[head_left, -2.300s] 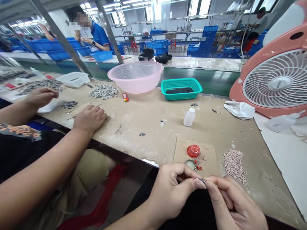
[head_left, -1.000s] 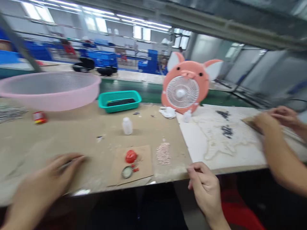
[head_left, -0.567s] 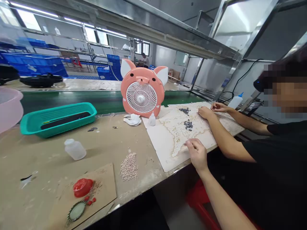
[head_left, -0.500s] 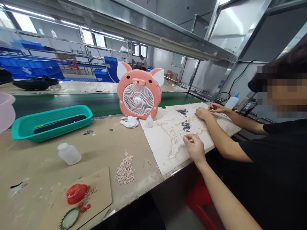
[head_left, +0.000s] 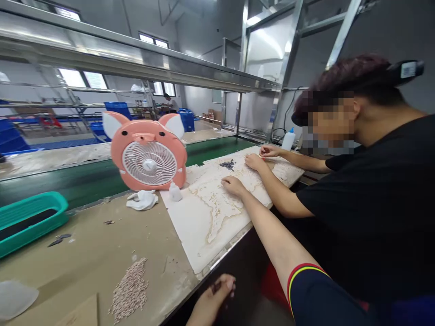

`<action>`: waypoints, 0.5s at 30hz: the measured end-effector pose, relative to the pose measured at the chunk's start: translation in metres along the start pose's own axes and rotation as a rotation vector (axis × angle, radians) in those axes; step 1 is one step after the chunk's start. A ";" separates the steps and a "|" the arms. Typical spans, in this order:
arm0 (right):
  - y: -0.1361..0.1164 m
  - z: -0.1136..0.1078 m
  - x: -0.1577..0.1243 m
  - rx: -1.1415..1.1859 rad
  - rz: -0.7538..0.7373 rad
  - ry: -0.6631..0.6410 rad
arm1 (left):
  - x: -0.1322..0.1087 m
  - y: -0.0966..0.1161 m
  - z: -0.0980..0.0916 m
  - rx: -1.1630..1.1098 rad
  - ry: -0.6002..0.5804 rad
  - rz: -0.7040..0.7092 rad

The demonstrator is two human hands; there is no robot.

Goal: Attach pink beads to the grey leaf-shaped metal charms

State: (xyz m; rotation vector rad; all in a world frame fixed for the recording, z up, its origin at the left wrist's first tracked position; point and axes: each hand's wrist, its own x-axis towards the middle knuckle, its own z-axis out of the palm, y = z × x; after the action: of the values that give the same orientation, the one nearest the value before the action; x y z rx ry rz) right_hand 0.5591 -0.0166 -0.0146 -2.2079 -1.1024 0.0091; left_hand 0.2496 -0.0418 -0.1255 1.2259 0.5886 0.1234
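"What takes up most room, and why is it laid so?"

"The bench (head_left: 84, 258), then the white sheet (head_left: 190, 222), spread from the foot of the pig-faced fan (head_left: 148, 156) out to its right. I'd guess it gives small pieces a pale ground to show against."

"And the fan?"

"Upright, grille toward the wearer's side, presumably to cool whoever sits there."

"The wearer's hands?"

"The right hand (head_left: 233, 186) is stretched over the sheet, right of the fan, fingers bent inward. The left hand (head_left: 214, 299) is nearer the wearer than the fan, beside the bench edge, curled. For neither can I tell whether the fingers meet or grip something. Farther right of the fan, a co-worker (head_left: 367, 190) has both hands close together over the sheet."

"Anything smaller?"

"Pale bits (head_left: 131, 290), heaped on the bench in front of the fan, probably for easy reach. Then dark pieces (head_left: 227, 165), loose on the sheet to the fan's right, just beyond the right hand."

"Now the containers?"

"Largest is the green basket (head_left: 34, 237), left of the fan, with something flat and black in it. A blue-tipped bottle (head_left: 288, 140) is well right of the fan. A small white bottle (head_left: 176, 193) stands at the fan's foot, nozzle up, which should keep it from dripping. Their contents I can't tell."
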 end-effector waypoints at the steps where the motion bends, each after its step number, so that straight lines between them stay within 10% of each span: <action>1: 0.000 0.001 -0.004 0.005 -0.034 -0.026 | 0.010 0.005 0.005 -0.052 -0.020 -0.049; 9: -0.006 -0.002 -0.068 0.040 -0.095 -0.065 | 0.075 0.041 0.054 -0.433 -0.241 -0.215; 15: -0.011 0.010 -0.114 -0.048 0.096 0.206 | 0.104 0.051 0.084 -0.498 -0.416 -0.251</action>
State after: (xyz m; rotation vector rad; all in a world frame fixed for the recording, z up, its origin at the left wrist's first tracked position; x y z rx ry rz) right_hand 0.4745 -0.0879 -0.0476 -2.2451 -0.8918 -0.2008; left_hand 0.3895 -0.0538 -0.0982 0.6580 0.3136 -0.1865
